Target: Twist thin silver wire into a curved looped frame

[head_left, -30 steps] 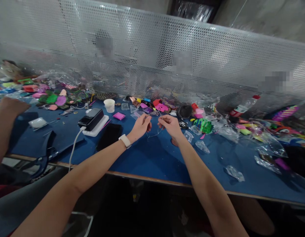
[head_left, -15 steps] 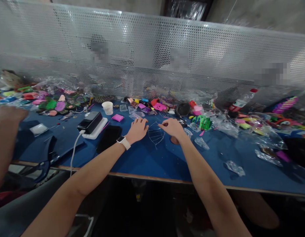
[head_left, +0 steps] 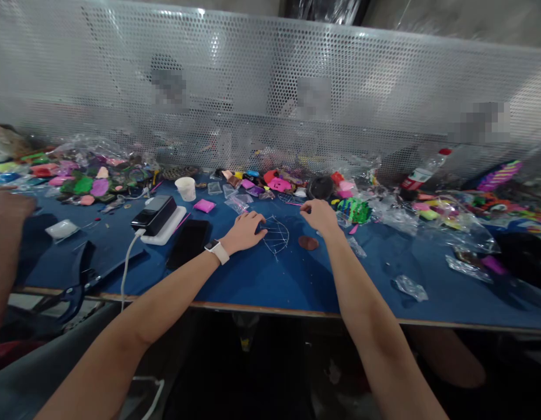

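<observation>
A pale leaf-shaped outline with thin cross lines, apparently bent wire [head_left: 277,238], lies flat on the blue tabletop. At its left edge rests my left hand [head_left: 246,230], a watch on its wrist; the thumb reaches the outline and stands apart from the loosely curved fingers. My right hand [head_left: 320,216] is to the right of the outline and apart from it. Its fingers are curled toward the thumb, and whatever they may pinch is too small to make out. Just below that hand sits a flat brown disc [head_left: 308,242], like clay.
Left of me are a phone [head_left: 189,242], a black device [head_left: 154,214] with a white cable, a pink packet [head_left: 204,205] and a paper cup [head_left: 185,189]. Colourful clay pieces and plastic wrappers line the perforated metal screen [head_left: 235,87]. Another person's arm [head_left: 6,245] is at far left.
My right hand has moved right, away from the top of the wire outline, uncovering more of the brown disc. My left hand stays at the outline's left edge. The view has shifted slightly.
</observation>
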{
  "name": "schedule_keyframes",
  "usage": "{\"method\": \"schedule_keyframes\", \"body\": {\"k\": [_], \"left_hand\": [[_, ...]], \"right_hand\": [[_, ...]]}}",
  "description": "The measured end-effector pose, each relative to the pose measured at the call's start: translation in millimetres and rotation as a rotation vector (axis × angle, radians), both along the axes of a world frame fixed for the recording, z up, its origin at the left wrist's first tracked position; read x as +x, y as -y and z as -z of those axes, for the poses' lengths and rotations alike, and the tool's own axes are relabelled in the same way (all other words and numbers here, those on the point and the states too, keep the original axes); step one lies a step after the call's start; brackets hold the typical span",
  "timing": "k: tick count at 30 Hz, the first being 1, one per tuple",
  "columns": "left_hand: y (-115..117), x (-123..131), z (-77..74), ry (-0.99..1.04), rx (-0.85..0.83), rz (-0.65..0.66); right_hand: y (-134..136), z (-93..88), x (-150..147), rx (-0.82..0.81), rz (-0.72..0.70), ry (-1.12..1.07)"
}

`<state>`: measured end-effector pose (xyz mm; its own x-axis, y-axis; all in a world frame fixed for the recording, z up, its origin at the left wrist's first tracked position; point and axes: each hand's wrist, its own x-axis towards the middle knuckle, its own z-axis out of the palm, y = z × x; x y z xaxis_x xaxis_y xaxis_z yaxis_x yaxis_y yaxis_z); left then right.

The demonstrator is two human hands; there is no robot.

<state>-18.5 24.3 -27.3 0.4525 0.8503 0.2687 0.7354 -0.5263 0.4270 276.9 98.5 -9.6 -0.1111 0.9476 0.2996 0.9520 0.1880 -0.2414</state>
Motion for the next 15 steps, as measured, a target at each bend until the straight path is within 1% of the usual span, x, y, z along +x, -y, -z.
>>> {"method": "schedule_keyframes", "body": {"k": [2,4,7,9,12,15], "left_hand": [[1.7,0.8,-1.6,0.018,-0.003,0.013],[3.0,1.7,-2.1,0.023,-0.001,0.028],[3.1,2.7,-0.6,0.016,0.005,0.035],[2.2,3.0,1.0,0.018,0.007,0.034],[0.6,3.6,3.2,0.026,0.012,0.03],[-0.4,4.6,5.1,0.02,0.017,0.025]], "right_hand": [[-5.4,2.3,10.5,0.015,-0.041,0.003],[-9.1,4.4,15.8,-0.004,-0.122,-0.008],[-11.1,7.0,13.5,-0.041,-0.275,-0.031],[-11.3,8.3,8.7,-0.059,-0.349,-0.028],[-11.6,10.1,2.5,-0.094,-0.408,-0.008],[-12.8,12.3,-0.4,-0.111,-0.412,0.001]]}}
